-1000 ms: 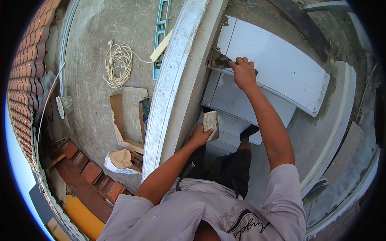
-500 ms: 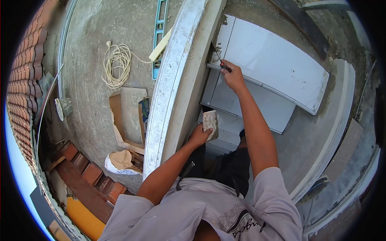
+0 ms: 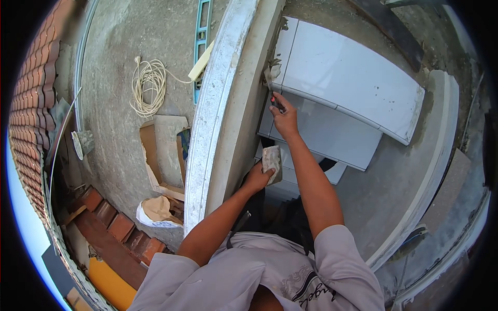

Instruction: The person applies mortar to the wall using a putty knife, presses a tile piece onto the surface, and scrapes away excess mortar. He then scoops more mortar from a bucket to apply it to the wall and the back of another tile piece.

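My right hand [image 3: 285, 116] is closed around the red and black handle of a putty knife [image 3: 268, 79]. Its flat blade points up at the joint between the white-tiled top step [image 3: 342, 72] and the concrete side wall [image 3: 246, 98]. Beside the blade, a pale lump of mortar [image 3: 275, 71] sits at the tile corner. Lower down, close to the wall, my left hand [image 3: 258, 177] grips a small rectangular grey block [image 3: 271, 158] smeared with mortar. The block is held over the lower steps, apart from the knife.
Left of the wall lie a coiled cream cable [image 3: 149, 88], a blue spirit level [image 3: 201, 39], an opened cardboard box [image 3: 147, 150] and a paper sack [image 3: 155, 210]. Roof tiles [image 3: 122, 228] line the lower left. A curved concrete edge [image 3: 441, 119] bounds the right.
My right hand and the putty knife have moved down and left along the wall joint. Pale mortar now shows by the blade. My left hand with the block has hardly moved.
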The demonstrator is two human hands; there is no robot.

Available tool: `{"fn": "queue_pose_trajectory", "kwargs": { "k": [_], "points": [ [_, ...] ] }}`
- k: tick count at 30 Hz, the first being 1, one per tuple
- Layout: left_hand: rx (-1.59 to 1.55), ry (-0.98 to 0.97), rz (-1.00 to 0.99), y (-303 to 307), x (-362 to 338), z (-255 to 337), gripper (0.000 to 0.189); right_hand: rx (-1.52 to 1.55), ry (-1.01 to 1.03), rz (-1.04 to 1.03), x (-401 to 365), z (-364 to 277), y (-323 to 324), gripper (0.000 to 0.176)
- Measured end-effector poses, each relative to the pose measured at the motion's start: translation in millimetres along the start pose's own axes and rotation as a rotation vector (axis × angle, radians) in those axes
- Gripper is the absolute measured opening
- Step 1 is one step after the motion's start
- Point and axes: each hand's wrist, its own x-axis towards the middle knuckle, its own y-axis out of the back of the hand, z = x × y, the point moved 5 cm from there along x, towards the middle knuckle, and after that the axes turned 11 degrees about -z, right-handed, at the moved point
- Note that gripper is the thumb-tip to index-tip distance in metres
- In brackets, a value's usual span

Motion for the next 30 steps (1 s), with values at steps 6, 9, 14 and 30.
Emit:
{"fn": "queue_pose_trajectory", "kwargs": {
  "k": [6,9,14,30],
  "points": [
    [-0.04,-0.005,-0.003,1,-3,-14,0.038,0.136,-0.079,-0.004,-14,18,-50,0.053],
    [0.005,-0.031,-0.016,-1,-2,-24,0.037,0.118,-0.184,-0.097,-49,13,-46,0.052],
    [0.137,-0.082,-0.005,-10,0,-30,0.037,-0.003,-0.116,-0.091,-72,-4,-5,0.047],
    [-0.335,-0.046,-0.269,-85,-13,120,0.034,0.395,0.032,0.597,-395,-205,292,0.034]
  ]
}}
